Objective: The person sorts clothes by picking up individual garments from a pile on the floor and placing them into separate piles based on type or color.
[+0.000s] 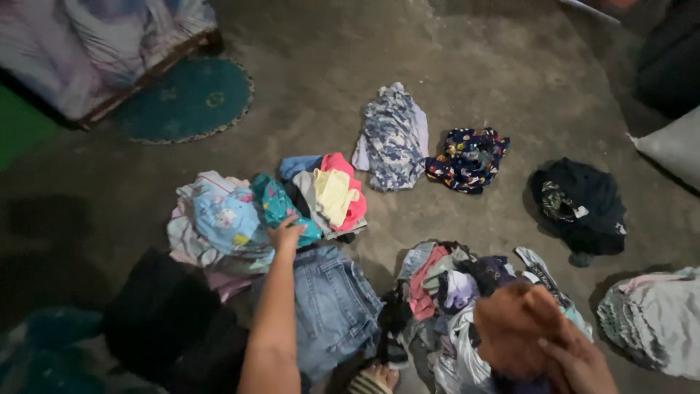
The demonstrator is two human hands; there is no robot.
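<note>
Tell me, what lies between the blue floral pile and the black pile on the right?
In the head view, a dark navy garment with coloured dots lies between the blue floral pile and the black pile.

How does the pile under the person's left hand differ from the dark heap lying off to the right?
The colourful pile shows teal, yellow, pink and blue pieces; the dark heap is almost all black. The left hand touches the colourful pile's teal piece; no hand is near the dark heap. Both are clothes lying on the bare floor.
</note>
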